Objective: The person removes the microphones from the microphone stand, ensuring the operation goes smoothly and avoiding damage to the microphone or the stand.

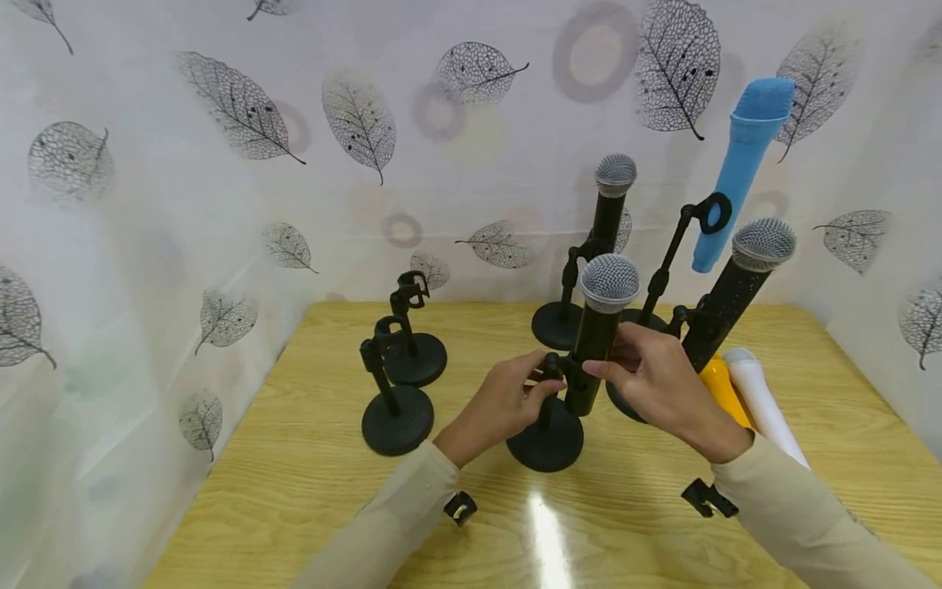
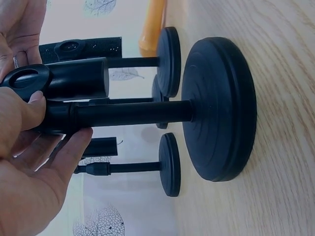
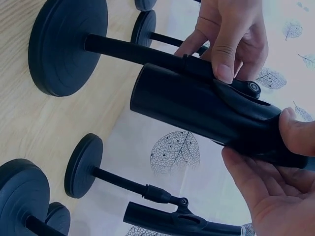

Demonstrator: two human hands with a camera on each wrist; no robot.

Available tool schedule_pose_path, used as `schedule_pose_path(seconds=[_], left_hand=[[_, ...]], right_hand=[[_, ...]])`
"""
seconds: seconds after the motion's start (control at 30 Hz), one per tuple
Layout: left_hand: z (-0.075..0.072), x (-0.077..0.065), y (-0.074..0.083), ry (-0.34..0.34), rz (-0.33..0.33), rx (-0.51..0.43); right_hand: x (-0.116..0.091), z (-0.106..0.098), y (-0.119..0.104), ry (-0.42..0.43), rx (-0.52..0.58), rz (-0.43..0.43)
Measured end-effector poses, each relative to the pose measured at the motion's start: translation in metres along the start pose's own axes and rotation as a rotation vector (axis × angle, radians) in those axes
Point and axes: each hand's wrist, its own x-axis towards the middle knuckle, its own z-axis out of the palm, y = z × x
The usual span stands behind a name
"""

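A black microphone with a silver mesh head (image 1: 609, 282) leans slightly in the clip of a black desk microphone stand (image 1: 546, 443). My right hand (image 1: 658, 378) grips the microphone's body (image 3: 182, 105), thumb on one side and fingers on the other. Just below the clip, my left hand (image 1: 508, 398) pinches the top of the stand's pole (image 2: 133, 114) between thumb and fingers. The stand's round base rests on the table. The clip itself is partly hidden by my fingers in the head view.
Behind stand another black microphone (image 1: 609, 204), a tilted blue microphone (image 1: 742, 172) and a speckled black one (image 1: 736, 294), each in a stand. Yellow (image 1: 724, 391) and white (image 1: 765, 405) microphones lie at right. Two stands with bare clips (image 1: 397, 421) are at left.
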Motion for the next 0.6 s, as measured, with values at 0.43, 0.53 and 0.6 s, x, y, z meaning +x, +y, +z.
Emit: schedule_pose_path(seconds=[0.43, 0.53, 0.6], left_hand=[[0.002, 0.000, 0.000, 0.004, 0.010, -0.004], [0.002, -0.001, 0.000, 0.009, 0.007, -0.004], [0.002, 0.000, 0.000, 0.012, 0.011, -0.002]], right_hand=[[-0.001, -0.002, 0.009, 0.002, 0.017, -0.010], [-0.004, -0.001, 0.014, 0.004, 0.059, -0.011], [-0.006, 0.001, 0.016, 0.020, 0.082, -0.035]])
